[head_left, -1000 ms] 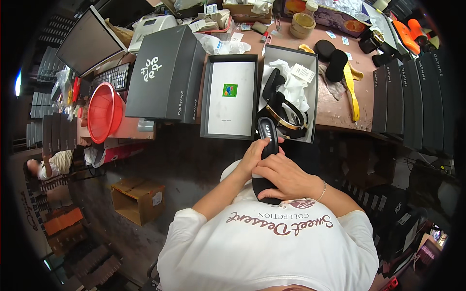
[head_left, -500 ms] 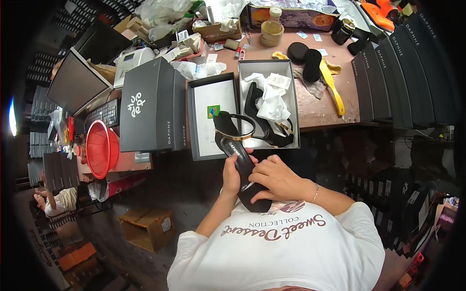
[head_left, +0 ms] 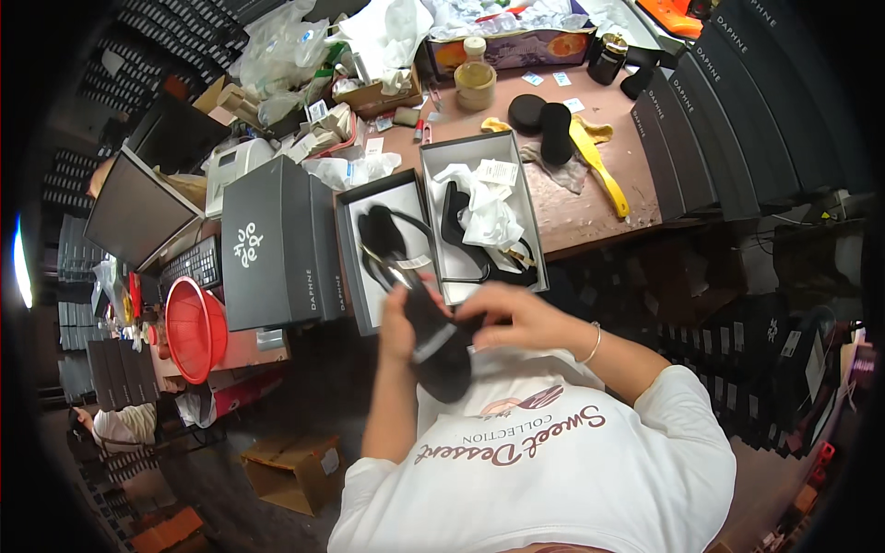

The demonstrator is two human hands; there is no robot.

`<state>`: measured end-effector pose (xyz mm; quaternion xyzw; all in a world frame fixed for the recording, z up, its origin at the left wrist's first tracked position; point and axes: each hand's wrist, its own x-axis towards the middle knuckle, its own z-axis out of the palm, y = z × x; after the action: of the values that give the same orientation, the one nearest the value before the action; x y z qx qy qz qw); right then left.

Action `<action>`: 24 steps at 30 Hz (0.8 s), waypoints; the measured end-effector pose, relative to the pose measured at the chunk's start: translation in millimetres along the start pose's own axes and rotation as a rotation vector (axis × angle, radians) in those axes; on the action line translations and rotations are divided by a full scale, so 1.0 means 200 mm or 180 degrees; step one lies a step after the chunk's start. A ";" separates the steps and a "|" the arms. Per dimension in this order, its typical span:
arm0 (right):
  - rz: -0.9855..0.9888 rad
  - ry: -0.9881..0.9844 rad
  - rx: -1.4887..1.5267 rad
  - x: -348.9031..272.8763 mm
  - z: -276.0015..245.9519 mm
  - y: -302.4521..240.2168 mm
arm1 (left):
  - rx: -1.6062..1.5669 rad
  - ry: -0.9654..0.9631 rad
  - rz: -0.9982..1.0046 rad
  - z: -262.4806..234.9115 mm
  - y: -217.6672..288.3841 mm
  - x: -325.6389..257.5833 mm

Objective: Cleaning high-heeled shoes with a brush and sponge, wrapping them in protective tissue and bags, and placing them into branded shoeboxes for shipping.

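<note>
Blk., metallic-trimmed strappy shoe [head_left: 442, 359] is clasped in L. hand [head_left: 398, 324]; R. hand [head_left: 518, 316] is close beside, contact unclear; straps [head_left: 415, 222] are best held untwisted.

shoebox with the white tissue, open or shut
Open: no lid covers the shoebox, and white tissue paper and a black shoe show inside it.

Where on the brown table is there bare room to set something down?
Near the front edge, brown tabletop shows bare between the open dark-grey shoebox and the yellow long-handled tool, with a narrower strip between that tool and the upright black shoeboxes. The back left is crowded with clear plastic bags; crumpled white tissue fills the shoebox's middle.
</note>
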<state>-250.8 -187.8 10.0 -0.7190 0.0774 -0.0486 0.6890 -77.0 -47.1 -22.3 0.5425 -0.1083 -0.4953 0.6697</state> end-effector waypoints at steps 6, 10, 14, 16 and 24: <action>0.0616 0.0892 -0.3101 0.29 -0.17 0.40 | 0.3479 0.1193 0.1681 -0.31 0.22 0.35; 0.0394 0.0890 -0.3322 0.37 -0.16 0.53 | 0.3819 0.0494 0.2095 -0.10 0.19 0.24; 0.0507 0.0810 -0.1924 0.36 -0.29 0.48 | 0.4433 -0.0106 0.2478 -0.09 0.09 0.31; 0.0654 0.0851 -0.0957 0.33 -0.41 0.42 | 0.4759 -0.0274 0.2505 -0.04 0.12 0.34; 0.0329 0.0556 0.1332 0.44 -0.57 0.12 | 0.4288 -0.0510 0.3296 0.20 0.28 0.68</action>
<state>-184.8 -317.6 -12.5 -0.5486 0.1617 -0.0902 0.8154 -7.1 -183.2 -13.6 0.6705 -0.6612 0.0066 0.3364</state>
